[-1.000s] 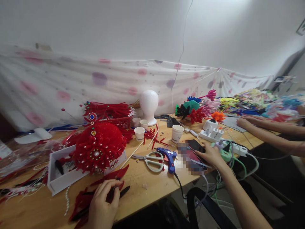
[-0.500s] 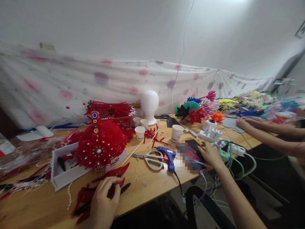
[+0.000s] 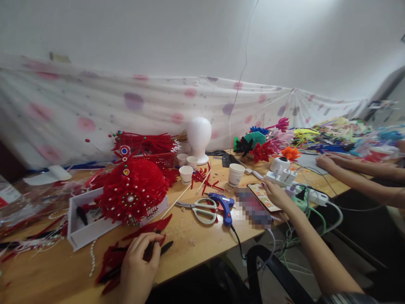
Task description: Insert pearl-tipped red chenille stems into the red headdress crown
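My left hand (image 3: 139, 264), lower left, seemingly pinches a dark piece (image 3: 151, 248); my right (image 3: 278, 196), centre-right, touches one lit rectangular phone (image 3: 268, 203), grip unclear. Left: one white cardboard box (image 3: 95, 234), black item (image 3: 81, 215) inside. Centre: four white paper cups (image 3: 186, 174).

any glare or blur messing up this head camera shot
Head view: glare whitens the brown wooden table beside the blue plastic glue gun; blocky pixelation hides part of the flat dark device; the crumpled clear plastic at left looks soft.
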A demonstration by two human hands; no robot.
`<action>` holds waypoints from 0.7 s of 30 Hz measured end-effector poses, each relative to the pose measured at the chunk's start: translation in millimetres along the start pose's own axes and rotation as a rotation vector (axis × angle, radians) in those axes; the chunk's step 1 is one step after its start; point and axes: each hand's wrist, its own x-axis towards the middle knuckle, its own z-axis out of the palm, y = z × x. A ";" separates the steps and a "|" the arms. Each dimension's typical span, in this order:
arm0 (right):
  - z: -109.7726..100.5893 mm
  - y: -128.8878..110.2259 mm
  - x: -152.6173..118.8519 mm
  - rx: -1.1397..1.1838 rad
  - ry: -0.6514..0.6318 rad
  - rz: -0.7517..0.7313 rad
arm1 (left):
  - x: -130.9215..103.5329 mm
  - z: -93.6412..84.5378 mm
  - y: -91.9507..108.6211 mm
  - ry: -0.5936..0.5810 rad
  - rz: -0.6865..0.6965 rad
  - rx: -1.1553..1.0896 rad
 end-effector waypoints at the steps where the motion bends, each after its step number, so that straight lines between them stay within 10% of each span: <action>1: -0.9 -4.2 10.9 0.003 -0.002 -0.011 | 0.0 0.1 -0.1 -0.001 -0.002 0.001; 6: -21.6 -22.1 31.7 0.015 0.077 -0.043 | 1.1 -0.3 0.4 0.002 0.006 0.004; 13: -47.9 -10.7 -19.3 -0.034 0.026 -0.045 | -0.7 -0.6 0.5 -0.013 0.000 -0.012; 21: -23.4 -27.2 -11.2 -0.079 -0.107 -0.091 | -2.7 1.0 -0.5 -0.040 -0.035 -0.021</action>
